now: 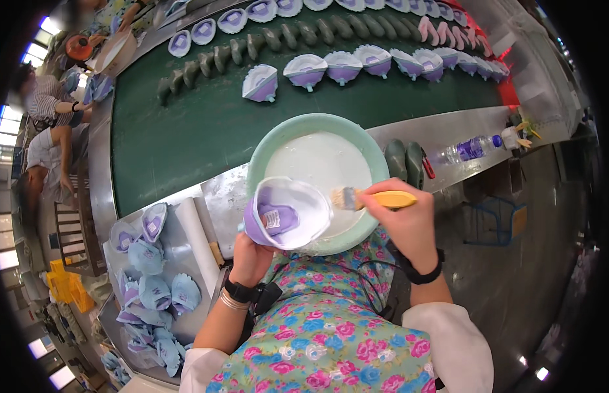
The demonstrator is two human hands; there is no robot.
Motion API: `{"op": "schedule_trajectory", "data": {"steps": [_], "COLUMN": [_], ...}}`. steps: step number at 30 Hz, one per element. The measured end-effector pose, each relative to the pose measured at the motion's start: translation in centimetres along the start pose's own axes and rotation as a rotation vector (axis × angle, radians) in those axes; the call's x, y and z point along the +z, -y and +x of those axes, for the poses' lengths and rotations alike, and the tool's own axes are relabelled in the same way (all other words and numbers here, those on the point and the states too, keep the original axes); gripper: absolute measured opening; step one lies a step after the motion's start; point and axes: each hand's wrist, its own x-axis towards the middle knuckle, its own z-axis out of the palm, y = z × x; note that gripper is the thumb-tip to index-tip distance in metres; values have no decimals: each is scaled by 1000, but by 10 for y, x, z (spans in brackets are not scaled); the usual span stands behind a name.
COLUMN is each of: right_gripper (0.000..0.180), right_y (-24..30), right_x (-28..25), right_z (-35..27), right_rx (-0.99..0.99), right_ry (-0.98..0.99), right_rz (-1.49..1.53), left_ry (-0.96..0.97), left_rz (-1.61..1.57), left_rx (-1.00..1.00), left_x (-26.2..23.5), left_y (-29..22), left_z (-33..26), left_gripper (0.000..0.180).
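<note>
At the centre of the frame, the left hand (250,259) gripped a purple-and-white shoe upper (286,213) from below, holding it over the near rim of a pale green basin (265,147) of white glue. The right hand (409,226) was closed around a yellow-handled brush (373,198), its bristles touching the upper's right edge. Blue uppers (154,288) lay piled on the counter (222,196) at lower left.

Both forearms come up from the lower edge, bare below white sleeves, elbows bent and spread. The left hand (250,259) sits low and close to the body, fingers curled upward in a closed grip, a dark watch and a thin bangle on its wrist. The right hand (408,223) is higher, knuckles up, fingers pinched shut and pointing left, a dark band around its wrist.
</note>
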Motion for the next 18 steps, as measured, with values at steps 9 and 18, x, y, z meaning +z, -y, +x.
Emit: {"op": "schedule_trajectory", "data": {"steps": [9, 18], "right_gripper": [19, 13], "right_y": [53, 15], "right_x": [31, 25], "right_z": [6, 2], "right_rx": [-578, -81], "right_ry": [559, 280], "right_rz": [140, -212], "left_ry": [235, 415], "left_rz": [-349, -403], "left_rx": [-543, -701], "left_x": [-17, -43], "left_y": [22, 28], "left_z": [5, 15], "left_gripper": [43, 33]}}
